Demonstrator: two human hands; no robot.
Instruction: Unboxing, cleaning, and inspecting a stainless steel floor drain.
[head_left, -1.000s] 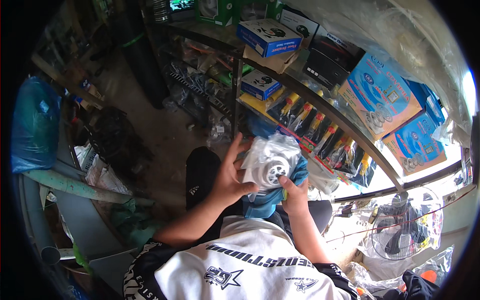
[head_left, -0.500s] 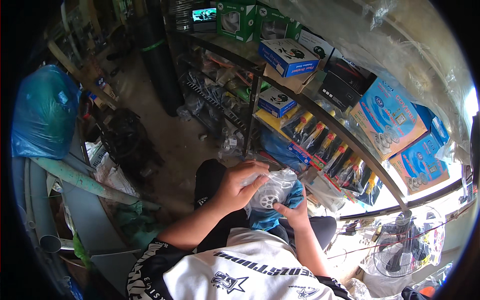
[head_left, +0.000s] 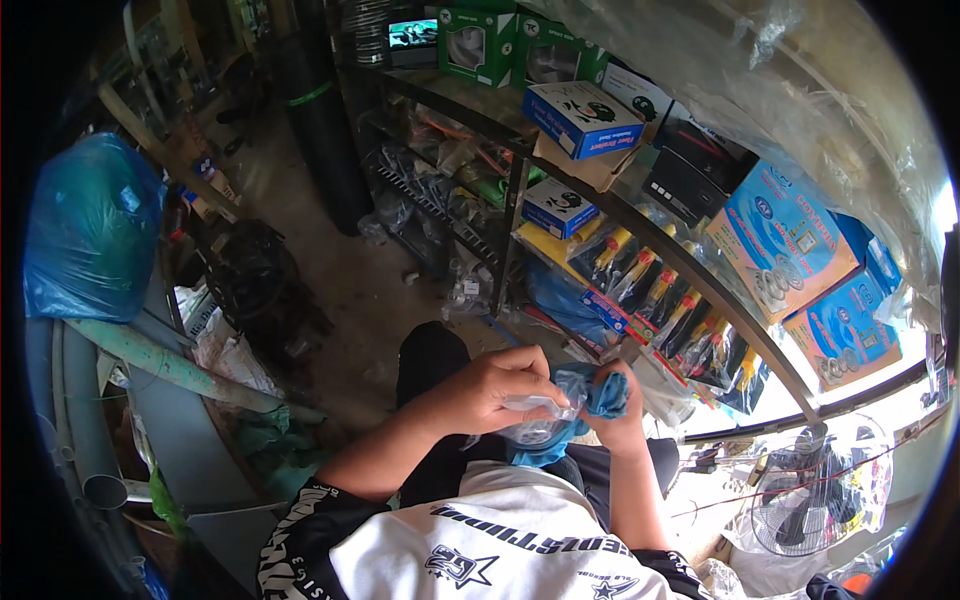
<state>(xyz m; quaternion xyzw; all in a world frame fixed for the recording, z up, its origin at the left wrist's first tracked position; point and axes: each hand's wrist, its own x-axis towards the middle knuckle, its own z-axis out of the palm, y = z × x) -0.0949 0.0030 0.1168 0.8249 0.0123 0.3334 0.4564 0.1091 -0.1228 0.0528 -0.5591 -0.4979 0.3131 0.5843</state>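
Note:
Above my lap, my left hand (head_left: 512, 388) pinches a clear plastic bag (head_left: 570, 385) between thumb and fingers. My right hand (head_left: 617, 425) is wrapped round a bunched blue cloth (head_left: 607, 397), and part of the cloth hangs below the bag. A pale round thing (head_left: 535, 433) shows through the plastic under my left hand; its holed face is mostly hidden now. Both hands are close together, the bag between them.
Ahead on the right, a metal shelf rack (head_left: 660, 238) carries boxes (head_left: 585, 118) and packaged brushes or tools with yellow-red handles (head_left: 640, 265). A large blue bag (head_left: 95, 230) and grey pipes (head_left: 105, 490) stand at left. A fan (head_left: 790, 515) is at lower right.
My left hand has moved down and right over the round thing, covering its holed face. My right hand has risen slightly and turned, bunching the blue cloth in its grip.

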